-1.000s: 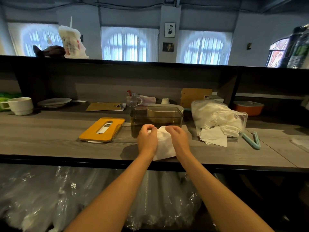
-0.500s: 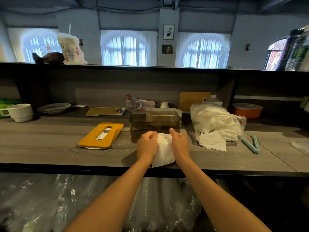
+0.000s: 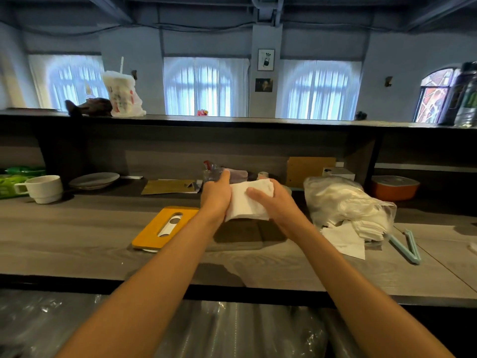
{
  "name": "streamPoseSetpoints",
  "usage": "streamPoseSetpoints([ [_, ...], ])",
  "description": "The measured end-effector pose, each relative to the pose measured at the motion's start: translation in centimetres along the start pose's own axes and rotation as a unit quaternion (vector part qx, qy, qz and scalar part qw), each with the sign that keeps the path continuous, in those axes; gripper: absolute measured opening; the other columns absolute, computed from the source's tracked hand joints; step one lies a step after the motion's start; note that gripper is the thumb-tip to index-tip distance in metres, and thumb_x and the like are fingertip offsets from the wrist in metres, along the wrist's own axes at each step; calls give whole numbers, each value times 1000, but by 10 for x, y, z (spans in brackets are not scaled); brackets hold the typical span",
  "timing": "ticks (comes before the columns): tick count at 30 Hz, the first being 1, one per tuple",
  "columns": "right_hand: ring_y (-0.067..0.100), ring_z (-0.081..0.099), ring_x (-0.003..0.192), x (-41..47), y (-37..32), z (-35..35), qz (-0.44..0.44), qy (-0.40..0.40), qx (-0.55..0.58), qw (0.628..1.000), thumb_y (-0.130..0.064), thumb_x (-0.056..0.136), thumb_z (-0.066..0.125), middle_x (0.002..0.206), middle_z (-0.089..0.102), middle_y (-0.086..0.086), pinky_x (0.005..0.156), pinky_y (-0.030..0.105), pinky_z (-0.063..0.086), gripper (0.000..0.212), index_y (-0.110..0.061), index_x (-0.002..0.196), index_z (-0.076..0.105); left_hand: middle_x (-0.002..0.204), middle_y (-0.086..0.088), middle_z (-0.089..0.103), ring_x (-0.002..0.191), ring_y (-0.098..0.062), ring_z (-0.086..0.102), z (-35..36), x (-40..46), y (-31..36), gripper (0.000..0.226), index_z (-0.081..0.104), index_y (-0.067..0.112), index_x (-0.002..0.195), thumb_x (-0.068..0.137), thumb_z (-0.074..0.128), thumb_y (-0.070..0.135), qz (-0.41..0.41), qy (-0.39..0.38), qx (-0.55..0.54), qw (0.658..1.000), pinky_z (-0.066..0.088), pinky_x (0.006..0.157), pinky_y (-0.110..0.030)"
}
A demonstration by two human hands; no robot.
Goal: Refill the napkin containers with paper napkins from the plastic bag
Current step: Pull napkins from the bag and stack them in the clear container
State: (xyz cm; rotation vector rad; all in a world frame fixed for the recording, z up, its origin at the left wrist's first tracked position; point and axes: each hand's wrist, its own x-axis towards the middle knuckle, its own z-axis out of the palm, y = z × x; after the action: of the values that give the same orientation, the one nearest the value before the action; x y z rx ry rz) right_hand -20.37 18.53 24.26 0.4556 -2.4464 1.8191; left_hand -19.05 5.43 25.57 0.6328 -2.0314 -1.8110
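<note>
Over the middle of the counter (image 3: 77, 244), both hands have come up off the surface with the napkin stack (image 3: 245, 202), which half a second ago was still down near the edge. The left hand (image 3: 216, 197) grips its left side, the right hand (image 3: 273, 204) wraps the right side, thumb across the top. It now hangs right above the dark container (image 3: 245, 232), so I'd guess it's about to go in. The container is mostly hidden behind the hands, so I can't tell how full it is. The plastic bag (image 3: 343, 202) lies to the right, the orange lid (image 3: 165, 226) to the left.
</note>
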Motion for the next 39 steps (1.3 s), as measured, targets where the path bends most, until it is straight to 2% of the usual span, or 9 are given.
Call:
streamPoseSetpoints([
  [6,23,62,105,42,-16,-12,126,-68,41,989,-47,80,75,116,63,3,94,40,54,62,-21,131,50,111,-4,68,102,-22,66,-31,17,11,57,59,16,126,91,56,60,14,-199,33,979,57,87,-36],
  [10,25,67,98,57,-30,-4,187,-45,103,976,-40,75,82,109,69,7,89,41,57,62,-17,126,55,114,-7,69,104,-23,67,-45,24,18,48,56,14,128,89,70,37,-29,-273,10,961,60,78,-34],
  [15,29,66,99,61,-38,21,244,-30,218,944,-35,79,80,112,65,11,88,44,57,54,-19,123,53,115,-12,65,103,-27,65,-46,29,22,48,51,17,128,87,72,32,-95,-264,-19,960,60,67,-32],
  [20,32,67,99,73,-40,40,286,-60,291,911,-52,83,66,112,67,15,90,49,55,48,-20,116,55,115,-12,64,105,-29,64,-33,39,17,43,49,20,127,89,65,32,-88,-227,-56,968,59,82,-39],
  [25,29,63,92,81,-45,46,298,-28,257,919,-38,83,64,104,64,13,88,44,55,35,-17,110,54,108,-9,63,101,-25,61,-21,43,17,19,52,23,108,98,46,39,-59,-195,-18,979,56,89,-36],
  [29,29,59,88,91,-47,38,314,-39,192,929,-27,86,62,103,59,13,73,40,54,36,-15,116,46,113,-8,63,101,-23,61,-25,54,16,45,51,17,128,102,31,48,23,-150,112,982,54,90,-35],
  [32,31,59,92,103,-43,32,326,-42,143,933,-23,86,65,107,59,15,72,41,52,43,-13,124,46,125,-2,55,125,-27,51,-33,64,9,53,48,17,139,105,26,51,68,-89,133,985,41,98,-37],
  [35,32,60,91,110,-31,37,350,-56,95,930,-19,88,66,106,60,16,74,42,53,42,-12,124,46,157,-8,36,143,-31,33,-38,74,-7,65,32,18,153,102,26,58,-4,-107,58,993,29,115,-47],
  [39,30,60,101,116,-7,58,366,-103,-21,924,-18,86,71,115,59,16,88,38,55,49,-8,128,49,161,-10,26,145,-34,30,-41,79,-24,74,25,18,157,99,25,66,-107,-156,0,982,28,116,-52],
])
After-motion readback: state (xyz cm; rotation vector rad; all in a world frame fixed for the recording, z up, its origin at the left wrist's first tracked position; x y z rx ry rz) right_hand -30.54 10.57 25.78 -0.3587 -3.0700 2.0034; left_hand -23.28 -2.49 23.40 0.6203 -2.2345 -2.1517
